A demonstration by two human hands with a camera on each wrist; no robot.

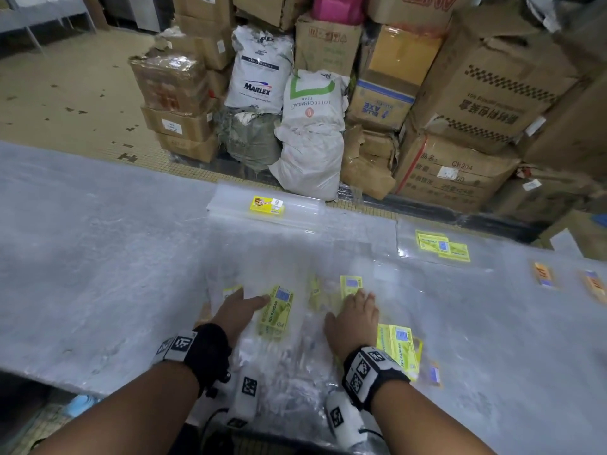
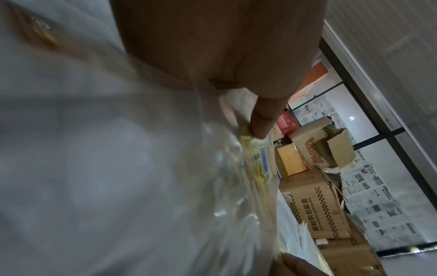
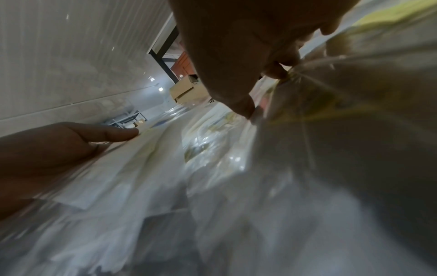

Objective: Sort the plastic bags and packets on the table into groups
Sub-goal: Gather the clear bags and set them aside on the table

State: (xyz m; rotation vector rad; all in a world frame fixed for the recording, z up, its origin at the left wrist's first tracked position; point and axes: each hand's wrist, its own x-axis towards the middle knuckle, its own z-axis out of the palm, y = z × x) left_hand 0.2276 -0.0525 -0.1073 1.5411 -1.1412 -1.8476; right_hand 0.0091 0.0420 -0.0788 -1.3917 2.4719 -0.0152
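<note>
A loose pile of clear plastic packets [image 1: 289,336] with yellow-green "Kek Pandan" labels lies at the table's front centre. My left hand [image 1: 244,302] lies flat on the pile's left side, its thumb [image 2: 261,121] stretched onto a yellow-green label [image 1: 277,310]. My right hand [image 1: 356,307] is on the pile's right side; its fingers [image 3: 279,71] are curled and bunch the film of a clear packet [image 3: 354,89], with creases fanning out from the fingertips. Just beyond them lies another label [image 1: 350,284]. The left hand [image 3: 59,143] also shows in the right wrist view.
Sorted groups lie further out: a stack of clear bags with a yellow label [image 1: 266,205] at the far edge, yellow-green labelled packets [image 1: 441,246] to the right, orange-labelled packets [image 1: 543,274] at the far right. More labelled packets [image 1: 399,346] lie beside my right wrist. Cardboard boxes [image 1: 486,93] and sacks stand behind the table.
</note>
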